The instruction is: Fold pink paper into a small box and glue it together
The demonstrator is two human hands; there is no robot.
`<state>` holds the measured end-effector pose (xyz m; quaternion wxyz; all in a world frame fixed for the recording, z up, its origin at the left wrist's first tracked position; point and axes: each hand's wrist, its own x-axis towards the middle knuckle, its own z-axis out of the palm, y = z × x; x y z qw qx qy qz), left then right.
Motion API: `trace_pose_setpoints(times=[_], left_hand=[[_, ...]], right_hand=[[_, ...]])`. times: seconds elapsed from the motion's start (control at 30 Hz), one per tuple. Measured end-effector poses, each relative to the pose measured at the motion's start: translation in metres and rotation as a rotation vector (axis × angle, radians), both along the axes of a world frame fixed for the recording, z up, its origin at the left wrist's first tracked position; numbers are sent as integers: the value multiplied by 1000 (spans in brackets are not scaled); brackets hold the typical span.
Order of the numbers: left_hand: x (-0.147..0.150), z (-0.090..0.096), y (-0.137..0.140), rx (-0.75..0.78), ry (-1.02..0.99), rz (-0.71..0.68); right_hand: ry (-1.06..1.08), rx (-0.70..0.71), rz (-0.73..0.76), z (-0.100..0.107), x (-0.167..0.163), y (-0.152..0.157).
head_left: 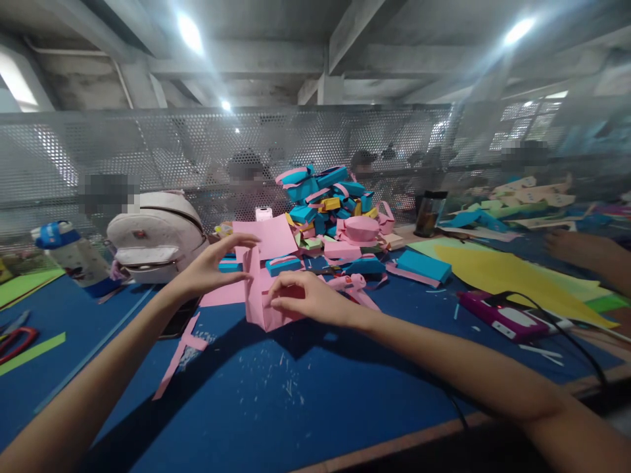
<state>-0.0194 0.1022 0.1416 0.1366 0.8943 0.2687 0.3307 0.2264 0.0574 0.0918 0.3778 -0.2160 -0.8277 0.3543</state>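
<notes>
In front of me a folded pink paper box (pixel 255 309) stands on the blue table (pixel 276 401). My left hand (pixel 211 268) holds its tall left wall at the upper edge, thumb and fingers on either side. With bent fingers, my right hand (pixel 313 297) pinches the box's near side, and the fingertips partly hide the spot. Behind the box lies a flat pink sheet (pixel 271 238). A pink glue gun (pixel 353 282) rests just beyond my right hand. Crossed pink paper strips (pixel 183 348) lie below my left wrist.
A heap of blue, pink and yellow paper boxes (pixel 340 203) rises behind. Left are a white backpack (pixel 155 230), a bottle (pixel 79 259) and red-handled scissors (pixel 20 341). Right are a dark tumbler (pixel 430 213), yellow sheets (pixel 513 276), a purple corded device (pixel 507 318) and another person's hand (pixel 572 253).
</notes>
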Motion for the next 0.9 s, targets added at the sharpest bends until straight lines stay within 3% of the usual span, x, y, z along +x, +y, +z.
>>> trace_pose_setpoints(times=[0.17,0.37,0.57,0.9], left_hand=[[6,-21,-13,98,-138,132],[15,-62,-59,172,-388,373],[19,-92,-86,285,-262,336],[30,-102,-92,295,-323,391]], right_hand=[[169,-150,-46,-14,-9,5],[302,-278,-68,-20,-14,5],[390,-359,-75,-24,-19,-3],[435,-534,-7,-31,-25,-19]])
